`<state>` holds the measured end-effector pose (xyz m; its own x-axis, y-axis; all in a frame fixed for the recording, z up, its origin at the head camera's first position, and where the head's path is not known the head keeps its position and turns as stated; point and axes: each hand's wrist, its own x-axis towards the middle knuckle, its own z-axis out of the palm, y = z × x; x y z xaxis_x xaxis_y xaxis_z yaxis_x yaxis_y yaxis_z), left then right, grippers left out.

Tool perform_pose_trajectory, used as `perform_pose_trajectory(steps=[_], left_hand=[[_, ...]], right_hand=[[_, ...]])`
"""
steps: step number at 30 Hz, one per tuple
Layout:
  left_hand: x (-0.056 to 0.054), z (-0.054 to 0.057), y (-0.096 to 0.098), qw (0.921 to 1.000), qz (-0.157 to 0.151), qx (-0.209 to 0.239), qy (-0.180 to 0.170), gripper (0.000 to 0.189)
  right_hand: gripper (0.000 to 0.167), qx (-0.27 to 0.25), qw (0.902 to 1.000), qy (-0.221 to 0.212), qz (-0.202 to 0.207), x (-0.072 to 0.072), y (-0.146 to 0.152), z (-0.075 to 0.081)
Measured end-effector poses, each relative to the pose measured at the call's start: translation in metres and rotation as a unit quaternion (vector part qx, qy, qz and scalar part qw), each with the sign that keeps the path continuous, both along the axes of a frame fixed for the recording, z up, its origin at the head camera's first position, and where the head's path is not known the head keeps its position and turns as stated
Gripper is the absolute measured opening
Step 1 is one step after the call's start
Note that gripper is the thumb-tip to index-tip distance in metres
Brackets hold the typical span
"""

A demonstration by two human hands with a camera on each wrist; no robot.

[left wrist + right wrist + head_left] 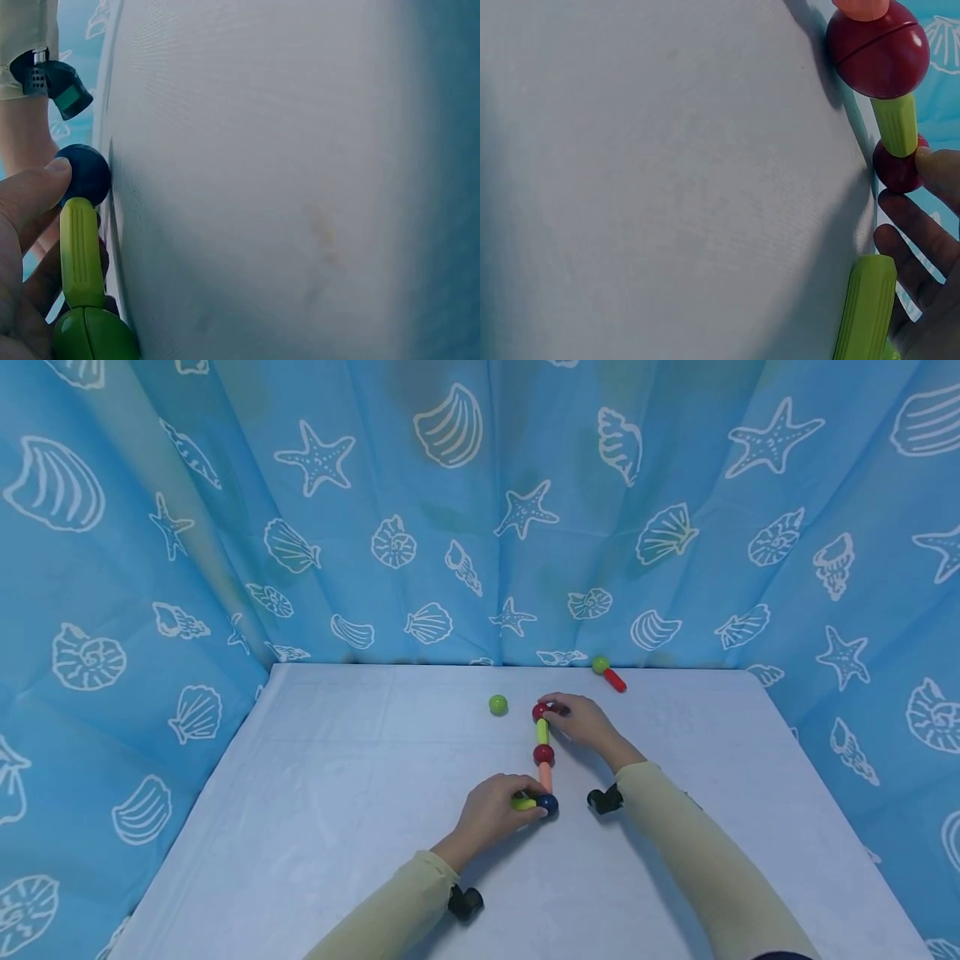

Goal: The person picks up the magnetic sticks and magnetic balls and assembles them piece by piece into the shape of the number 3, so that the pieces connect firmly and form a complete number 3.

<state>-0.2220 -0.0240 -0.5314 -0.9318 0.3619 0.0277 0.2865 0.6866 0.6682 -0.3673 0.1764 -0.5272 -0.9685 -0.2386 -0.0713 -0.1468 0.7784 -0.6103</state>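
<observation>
A chain of toy building balls and rods runs away from me on the table. My left hand (491, 810) pinches the dark blue ball (551, 804) at its near end. From that ball a lime rod (82, 255) leads back under the palm to a green ball (94, 335). A peach rod (546, 778) joins the blue ball to the middle red ball (543, 755). Beyond it comes another lime rod (543, 732), then the far red ball (897, 171), pinched by my right hand (583, 722). Close to that hand's lower fingers is a separate-looking lime rod (865, 309).
A loose green ball (498, 704) lies left of the chain's far end. Toward the back edge, a green ball (600, 665) touches a red rod (615, 680). A blue shell-patterned curtain (465, 527) stands around the white-covered table (337, 777).
</observation>
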Motion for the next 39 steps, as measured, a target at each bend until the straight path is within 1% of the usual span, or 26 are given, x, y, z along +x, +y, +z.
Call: perform_pose_trajectory(steps=[8,13,17,23,30,34,39], left_hand=[[0.001,-0.002,0.002,1.0,-0.003,0.002,0.0,0.024],[0.0,-0.001,0.002,1.0,-0.006,0.003,0.001,0.024],[0.0,-0.002,0.002,1.0,-0.009,0.003,-0.001,0.023],[0.0,-0.002,0.002,1.0,-0.008,-0.004,-0.001,0.024],[0.002,0.001,0.002,1.0,-0.006,-0.007,-0.001,0.024],[0.003,0.001,0.002,0.9999,-0.003,-0.011,-0.001,0.024],[0.003,0.002,0.003,1.0,-0.004,-0.007,-0.001,0.023]], right_hand=[[0.042,0.015,0.9998,0.008,0.013,0.004,0.002,0.001],[0.043,0.014,0.9997,0.015,0.013,0.011,0.009,0.006],[0.041,0.0,0.9997,0.022,0.006,0.019,0.021,0.009],[0.039,-0.013,0.9997,0.015,-0.015,0.029,0.046,0.006],[0.04,-0.017,0.9994,0.005,-0.031,0.04,0.071,-0.001],[0.037,-0.015,0.9994,0.008,-0.029,0.044,0.08,-0.006],[0.027,-0.021,0.9993,0.013,-0.027,0.048,0.082,-0.007]])
